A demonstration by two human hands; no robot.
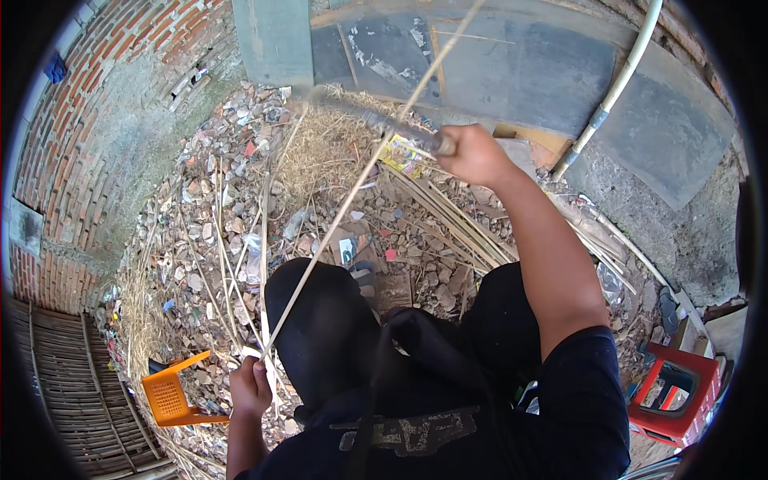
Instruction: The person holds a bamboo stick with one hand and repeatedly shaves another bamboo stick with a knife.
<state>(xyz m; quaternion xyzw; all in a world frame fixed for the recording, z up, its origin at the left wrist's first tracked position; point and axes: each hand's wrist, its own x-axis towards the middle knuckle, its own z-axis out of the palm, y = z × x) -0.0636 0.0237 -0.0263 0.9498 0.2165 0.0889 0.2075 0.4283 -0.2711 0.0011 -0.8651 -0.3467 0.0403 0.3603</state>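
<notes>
The left hand [250, 388] grips a pale strip [340, 218] cropped by the top edge, the right hand [474, 156] a blurred knife [418, 136].

No words clearly readable, worn pale print [416, 433] on dark shirt [496, 448]

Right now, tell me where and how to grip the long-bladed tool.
Probably best by its handle, coming from the right: that end points right, where the right hand holds it. The motion-blurred blade extends left, crossing the pale strip, so avoid that side.
</notes>
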